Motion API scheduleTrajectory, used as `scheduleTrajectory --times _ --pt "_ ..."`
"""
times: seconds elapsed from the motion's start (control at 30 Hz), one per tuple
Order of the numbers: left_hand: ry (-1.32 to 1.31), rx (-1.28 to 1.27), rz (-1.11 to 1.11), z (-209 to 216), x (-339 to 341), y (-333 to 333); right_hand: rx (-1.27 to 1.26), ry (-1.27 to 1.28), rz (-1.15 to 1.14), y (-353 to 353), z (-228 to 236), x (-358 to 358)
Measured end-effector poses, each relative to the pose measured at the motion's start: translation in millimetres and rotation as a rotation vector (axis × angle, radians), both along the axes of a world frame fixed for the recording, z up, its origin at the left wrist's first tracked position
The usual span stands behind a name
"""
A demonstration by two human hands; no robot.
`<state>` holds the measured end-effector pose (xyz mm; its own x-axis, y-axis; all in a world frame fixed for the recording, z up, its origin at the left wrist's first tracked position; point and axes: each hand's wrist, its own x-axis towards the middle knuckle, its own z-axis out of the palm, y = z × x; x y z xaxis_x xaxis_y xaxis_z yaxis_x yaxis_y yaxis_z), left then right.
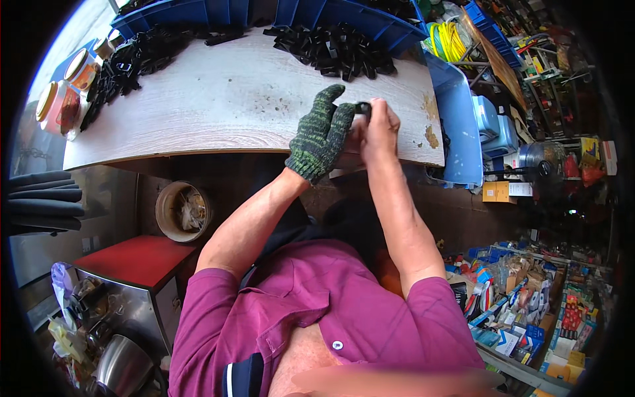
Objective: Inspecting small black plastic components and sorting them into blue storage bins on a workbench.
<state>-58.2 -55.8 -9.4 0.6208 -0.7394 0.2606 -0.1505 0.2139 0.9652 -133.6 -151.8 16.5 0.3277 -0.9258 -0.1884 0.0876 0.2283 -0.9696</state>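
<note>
My left hand (321, 135) wears a dark green and black knitted glove, and its fingers are bent toward a small black part (363, 108). Bare and slightly blurred, my right hand (380, 131) grips the same part from the other side, thumb and finger pressed on it. Both hands meet over the front right of a whitish wood-grain table (211, 99). Most of the part is covered by the fingers, so its exact kind cannot be told. Beyond the hands lies a heap of similar black pieces (334, 51).
Another black heap (129, 59) spreads at the table's left, beside lidded jars (59, 109). Blue bins (350, 23) line the back. A blue tub (456, 119) stands at the right edge. Below left are a round bucket (165, 213) and a red-topped cabinet (135, 259). Crowded shelves fill the right.
</note>
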Motion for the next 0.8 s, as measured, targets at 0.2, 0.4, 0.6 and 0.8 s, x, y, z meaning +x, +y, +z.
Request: scheduleTrajectory --times 0.2,0.4,0.6,0.8 --pt "-0.166 0.01 0.023 5.4 -5.1 -2.6 -0.081 -0.063 -0.521 -99.2 31.7 -22.5" --pt "-0.168 0.062 0.018 5.9 -6.0 -3.7 -0.104 0.164 -0.285 -105.5 7.4 -11.3" --pt "-0.214 0.037 0.046 1.9 -7.4 -5.8 -0.287 0.502 0.041 -108.9 0.4 27.9" --pt "-0.221 0.047 0.06 1.0 -7.2 -4.6 -0.589 0.824 0.098 -103.3 4.3 44.9"
